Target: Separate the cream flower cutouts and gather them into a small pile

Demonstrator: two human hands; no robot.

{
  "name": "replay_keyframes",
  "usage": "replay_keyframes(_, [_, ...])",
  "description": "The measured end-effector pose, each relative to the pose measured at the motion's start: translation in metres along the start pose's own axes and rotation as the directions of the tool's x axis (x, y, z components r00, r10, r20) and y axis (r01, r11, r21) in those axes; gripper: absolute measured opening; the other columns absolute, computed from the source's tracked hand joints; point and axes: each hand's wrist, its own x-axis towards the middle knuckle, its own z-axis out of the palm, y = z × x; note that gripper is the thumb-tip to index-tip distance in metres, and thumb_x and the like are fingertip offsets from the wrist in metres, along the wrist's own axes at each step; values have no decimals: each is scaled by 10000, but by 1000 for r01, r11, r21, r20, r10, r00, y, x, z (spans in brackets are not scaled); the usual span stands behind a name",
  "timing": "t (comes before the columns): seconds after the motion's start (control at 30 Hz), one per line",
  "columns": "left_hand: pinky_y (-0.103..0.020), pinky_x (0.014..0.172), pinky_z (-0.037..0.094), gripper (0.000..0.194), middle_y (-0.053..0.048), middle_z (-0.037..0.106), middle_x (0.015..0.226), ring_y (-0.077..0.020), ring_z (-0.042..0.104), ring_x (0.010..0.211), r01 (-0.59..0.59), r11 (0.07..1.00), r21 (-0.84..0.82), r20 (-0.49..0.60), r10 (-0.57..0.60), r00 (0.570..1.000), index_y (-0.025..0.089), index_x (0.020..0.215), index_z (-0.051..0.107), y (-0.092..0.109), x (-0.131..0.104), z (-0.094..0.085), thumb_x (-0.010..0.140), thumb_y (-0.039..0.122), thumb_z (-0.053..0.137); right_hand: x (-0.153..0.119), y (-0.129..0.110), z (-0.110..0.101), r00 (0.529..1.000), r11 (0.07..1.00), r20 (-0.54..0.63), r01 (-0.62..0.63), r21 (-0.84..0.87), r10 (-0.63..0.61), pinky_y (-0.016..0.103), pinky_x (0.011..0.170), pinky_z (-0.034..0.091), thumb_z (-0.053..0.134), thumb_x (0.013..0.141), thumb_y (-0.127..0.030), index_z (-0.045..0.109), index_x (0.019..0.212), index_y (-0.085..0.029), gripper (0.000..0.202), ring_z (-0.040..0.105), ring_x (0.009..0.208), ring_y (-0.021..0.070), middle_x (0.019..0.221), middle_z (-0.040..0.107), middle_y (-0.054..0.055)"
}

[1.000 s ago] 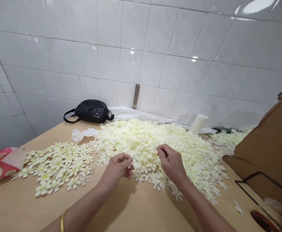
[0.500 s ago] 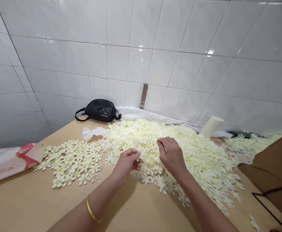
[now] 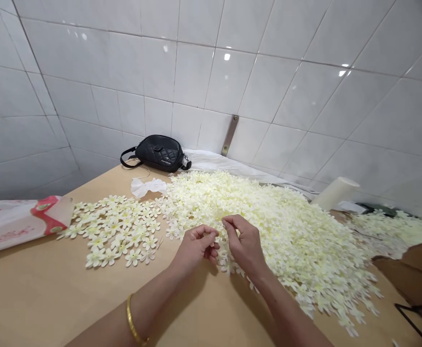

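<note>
A wide heap of pale yellow-white artificial flowers [image 3: 286,226] lies on the tan tabletop. At its near edge my left hand [image 3: 196,248] is closed in a pinch, thumb against index finger, on what seems to be one such flower, mostly hidden by the fingers. My right hand [image 3: 245,243] is just to the right, in front of the heap, thumb and index finger pressed together. Whatever it pinches is too small to make out. The two sets of fingertips are close but apart. A gold bangle [image 3: 133,320] circles my left wrist.
A flatter spread of flowers [image 3: 120,229] lies to the left, beside a red and white plastic bag [image 3: 19,224]. Behind are a black quilted bag [image 3: 159,152], a crumpled white piece [image 3: 147,187] and a white cone [image 3: 335,193]. Torn brown cardboard [image 3: 416,270] stands at right.
My right hand has come down and left, bringing its pinched fingers closer to my left hand. The view has shifted, so the wall and table items appear further right.
</note>
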Motion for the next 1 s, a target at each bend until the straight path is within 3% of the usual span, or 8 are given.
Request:
replay_keyframes(0.23, [-217, 458, 394, 247, 12, 524, 525, -77, 478, 423, 20, 1000, 4, -56, -20, 998, 142, 703, 529, 0, -4, -7, 615, 353, 623, 47, 16, -5, 968, 953, -174, 127, -274, -179, 274, 659, 373, 368, 822, -184, 545, 765, -169, 187, 504, 700, 164, 746, 562, 56])
replay_keyframes(0.4, [-190, 417, 302, 178, 33, 471, 504, -63, 403, 406, -53, 995, 90, -112, 63, 992, 152, 659, 510, -14, 2, -7, 667, 324, 551, 74, 30, -4, 969, 925, -81, 197, -324, -235, 290, 689, 387, 403, 802, -191, 561, 794, -176, 159, 525, 744, 175, 806, 575, 65])
replay_keyframes(0.6, [-201, 442, 248, 170, 45, 401, 480, -75, 363, 440, -208, 923, 323, -88, 248, 965, 161, 620, 505, -29, 8, -12, 729, 282, 457, 57, 25, -8, 961, 873, 27, 263, -410, -277, 328, 732, 351, 450, 772, -169, 572, 788, -189, 124, 487, 822, 196, 834, 553, 56])
replay_keyframes(0.8, [-208, 462, 229, 156, 45, 359, 481, -83, 319, 480, -243, 845, 476, -59, 306, 950, 166, 587, 486, -28, 8, -13, 718, 219, 419, 43, 27, 4, 938, 693, 192, 344, -634, -289, 324, 711, 311, 477, 732, -120, 581, 827, -178, 152, 435, 834, 200, 847, 519, 60])
replay_keyframes(0.9, [-208, 478, 243, 158, 37, 376, 497, -89, 331, 503, -252, 819, 516, -49, 321, 946, 166, 579, 485, -26, 7, -12, 712, 211, 412, 42, 30, 8, 943, 655, 174, 324, -682, -286, 323, 704, 302, 459, 736, -105, 579, 780, -170, 143, 424, 814, 198, 812, 515, 65])
replay_keyframes(1.0, [-208, 479, 247, 156, 35, 385, 500, -92, 337, 502, -239, 811, 534, -44, 309, 950, 169, 585, 498, -26, 7, -11, 710, 211, 414, 42, 31, 7, 958, 721, 94, 265, -640, -270, 318, 701, 309, 434, 756, -112, 571, 743, -171, 150, 427, 780, 186, 774, 519, 58])
